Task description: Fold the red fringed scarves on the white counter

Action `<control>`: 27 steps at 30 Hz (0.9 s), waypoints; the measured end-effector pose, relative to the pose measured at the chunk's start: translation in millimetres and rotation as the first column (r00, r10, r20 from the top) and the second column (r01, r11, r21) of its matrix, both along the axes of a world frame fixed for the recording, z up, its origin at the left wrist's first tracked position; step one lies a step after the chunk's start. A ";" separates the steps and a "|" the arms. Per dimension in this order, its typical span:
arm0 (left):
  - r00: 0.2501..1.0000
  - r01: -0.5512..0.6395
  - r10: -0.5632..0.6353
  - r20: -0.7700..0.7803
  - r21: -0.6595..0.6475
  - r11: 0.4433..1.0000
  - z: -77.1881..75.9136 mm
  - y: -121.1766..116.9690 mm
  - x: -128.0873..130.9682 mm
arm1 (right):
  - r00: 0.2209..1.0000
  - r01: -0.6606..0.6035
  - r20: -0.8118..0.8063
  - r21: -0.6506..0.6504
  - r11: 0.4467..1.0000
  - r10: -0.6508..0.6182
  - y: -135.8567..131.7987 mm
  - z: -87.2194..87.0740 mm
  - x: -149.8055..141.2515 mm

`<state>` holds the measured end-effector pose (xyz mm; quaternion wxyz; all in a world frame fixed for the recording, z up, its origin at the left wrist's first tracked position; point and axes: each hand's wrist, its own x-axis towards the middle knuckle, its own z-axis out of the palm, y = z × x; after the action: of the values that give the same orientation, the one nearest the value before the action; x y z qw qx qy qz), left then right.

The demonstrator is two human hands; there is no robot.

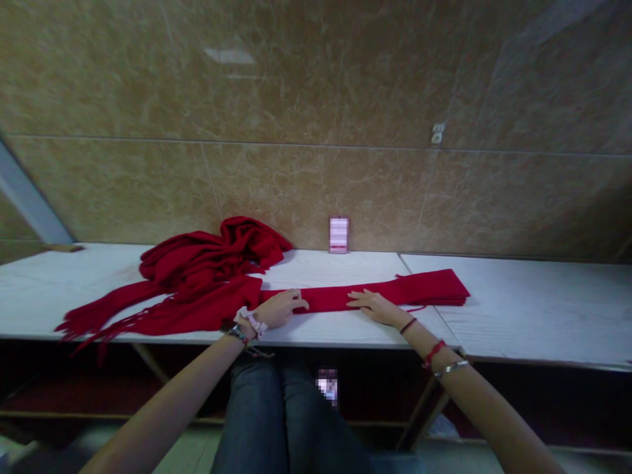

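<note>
Folded red cloth strip (326, 299) lies flat along the desk (365, 264), near the front edge; loose red cloth pile (195, 263) sits just left, and where they meet I can't tell if it's one piece. Left hand (281, 308) is on the strip near the pile, fingers bent; can't tell if they pinch or only press. Right hand (375, 307) lies over the strip further right, fingers spread and not gripping. Reads as soft, light, limp, not fragile; layers could slide. Best hold: both long edges, all layers together, plus the stacked right end.
</note>
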<state>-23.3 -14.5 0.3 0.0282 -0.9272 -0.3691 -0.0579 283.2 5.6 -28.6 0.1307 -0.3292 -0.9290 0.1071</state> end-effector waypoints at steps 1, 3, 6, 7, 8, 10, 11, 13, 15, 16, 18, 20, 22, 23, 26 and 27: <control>0.999 0.014 -0.013 0.040 -0.025 1.000 1.6 1.9 2.4 | 1.000 -0.002 0.000 0.000 1.000 0.002 0.2 -0.1 -0.2; 0.993 0.025 -0.017 0.121 -0.068 0.997 3.9 7.5 12.7 | 1.000 -0.008 0.006 -0.006 1.000 0.008 0.0 0.5 -1.3; 0.969 -0.035 0.053 0.241 -0.079 0.996 0.3 16.7 40.4 | 0.999 -0.008 0.032 -0.022 1.000 0.008 -1.9 2.9 -3.9; 0.960 -0.066 0.083 0.267 -0.072 0.995 -3.7 18.9 50.7 | 0.999 -0.007 0.041 -0.024 1.000 0.008 -2.9 3.7 -4.7; 0.957 -0.095 0.109 0.268 -0.067 0.993 -8.8 20.3 60.3 | 0.999 -0.006 0.048 -0.024 1.000 0.008 -3.7 4.2 -5.3; 0.964 -0.159 0.169 0.206 -0.064 0.985 -20.8 21.2 74.7 | 0.999 -0.008 0.052 -0.019 1.000 0.009 -4.7 4.1 -5.5; 0.968 -0.187 0.194 0.159 -0.060 0.981 -26.6 21.1 78.9 | 0.999 -0.010 0.045 -0.015 1.000 0.011 -4.6 3.6 -5.1; 0.971 -0.224 0.228 0.079 -0.052 0.973 -35.4 20.5 81.6 | 1.000 -0.007 0.001 0.001 1.000 0.007 -3.3 1.6 -3.4; 0.971 -0.234 0.236 0.039 -0.043 0.971 -39.2 20.3 79.9 | 0.997 0.031 -0.076 0.044 0.999 -0.028 -1.0 -0.8 -1.3; 0.971 -0.236 0.237 0.032 -0.039 0.971 -39.5 20.3 78.7 | 0.991 0.077 -0.111 0.078 0.994 -0.068 0.2 -2.1 -0.3; 0.969 -0.244 0.245 0.032 -0.028 0.969 -38.8 20.4 77.6 | 0.973 0.208 -0.132 0.155 0.966 -0.188 2.3 -4.9 0.9; 0.964 -0.262 0.262 0.043 -0.015 0.965 -37.9 20.0 78.3 | 0.951 0.310 -0.065 0.214 0.926 -0.303 3.5 -7.9 1.5; 0.959 -0.277 0.277 0.052 -0.011 0.961 -37.6 19.0 79.9 | 0.926 0.355 0.039 0.242 0.903 -0.375 3.8 -10.9 2.3; 0.958 -0.282 0.282 0.055 -0.012 0.959 -37.5 18.4 80.5 | 0.912 0.372 0.084 0.248 0.895 -0.402 3.8 -12.2 3.2; 0.958 -0.282 0.283 0.055 -0.014 0.959 -36.8 16.5 81.2 | 0.850 0.459 0.147 0.263 0.848 -0.506 4.6 -13.6 8.7; 0.958 -0.281 0.282 0.055 -0.012 0.960 -36.4 16.0 81.1 | 0.826 0.492 0.156 0.270 0.828 -0.541 5.2 -12.9 11.3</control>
<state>57.9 1.5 -36.1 0.0236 -0.8633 -0.4980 -0.0787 294.6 10.8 -41.5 0.0839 -0.5631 -0.8189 -0.0731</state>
